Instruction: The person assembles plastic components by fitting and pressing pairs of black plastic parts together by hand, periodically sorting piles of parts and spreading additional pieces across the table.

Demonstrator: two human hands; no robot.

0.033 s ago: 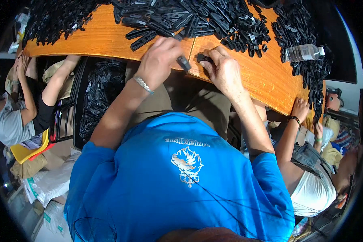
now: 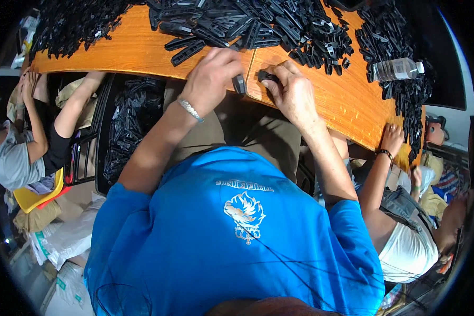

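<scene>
My left hand [image 2: 211, 78] is closed on a long black plastic part [image 2: 239, 84], which hangs down from the fingers at the table's near edge. Just right of the table seam, my right hand [image 2: 296, 90] pinches a short, dark plastic piece [image 2: 267, 77] between thumb and forefinger; the fingers cover part of it. Beyond my hands a heap of long black plastic parts [image 2: 242, 26] spreads over the wooden table [image 2: 337, 100]. Smaller black clip-like pieces [image 2: 326, 50] lie at its right end.
More small black parts are piled at far left [image 2: 73, 29] and along the right side [image 2: 387, 39], where a clear plastic bottle [image 2: 397, 69] lies. Left of my lap stands a bin of black parts [image 2: 134, 118]. One person sits at left, another at right with a hand [image 2: 392, 138] by the table edge.
The long part in my left hand has shifted slightly left and turned more upright. My right hand has barely moved.
</scene>
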